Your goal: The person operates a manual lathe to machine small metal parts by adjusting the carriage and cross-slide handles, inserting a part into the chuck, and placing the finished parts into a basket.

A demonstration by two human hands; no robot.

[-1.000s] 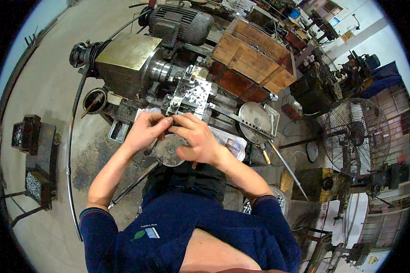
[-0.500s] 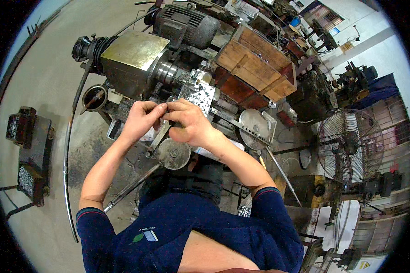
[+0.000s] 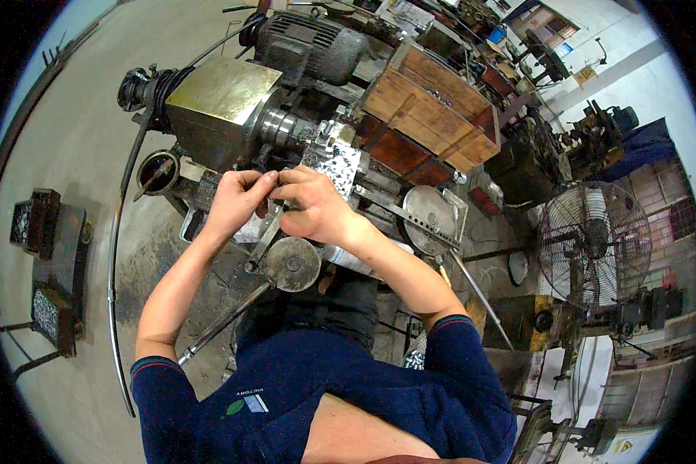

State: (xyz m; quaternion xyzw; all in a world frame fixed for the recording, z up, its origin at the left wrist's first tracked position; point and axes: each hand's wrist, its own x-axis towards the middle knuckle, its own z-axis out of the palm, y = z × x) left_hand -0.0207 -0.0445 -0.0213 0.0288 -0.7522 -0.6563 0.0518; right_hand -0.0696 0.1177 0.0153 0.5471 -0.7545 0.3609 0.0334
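Observation:
My left hand [image 3: 235, 203] and my right hand [image 3: 317, 207] meet in front of a small lathe, thumbs and fingertips pinched together. Whatever sits between them is too small or too covered to name. Just beyond is the lathe's shiny spindle [image 3: 278, 127], projecting from a headstock with a brass-coloured cover [image 3: 223, 91]. A slide [image 3: 336, 166] strewn with bright metal chips lies beyond my right hand. Below my hands is a round metal disc [image 3: 292, 264] with a lever arm running up toward my fingers.
A dark motor [image 3: 311, 48] stands behind the headstock, with a wooden crate [image 3: 425, 112] right of it. Another round plate [image 3: 428, 219] is at right, near a large fan [image 3: 595, 241]. Left are a pot with a brush [image 3: 159, 172] and a bin of small metal pieces [image 3: 51, 317].
The view has shifted slightly. My hands stay together over nearly the same spot, with the fingers of my right hand slightly re-posed.

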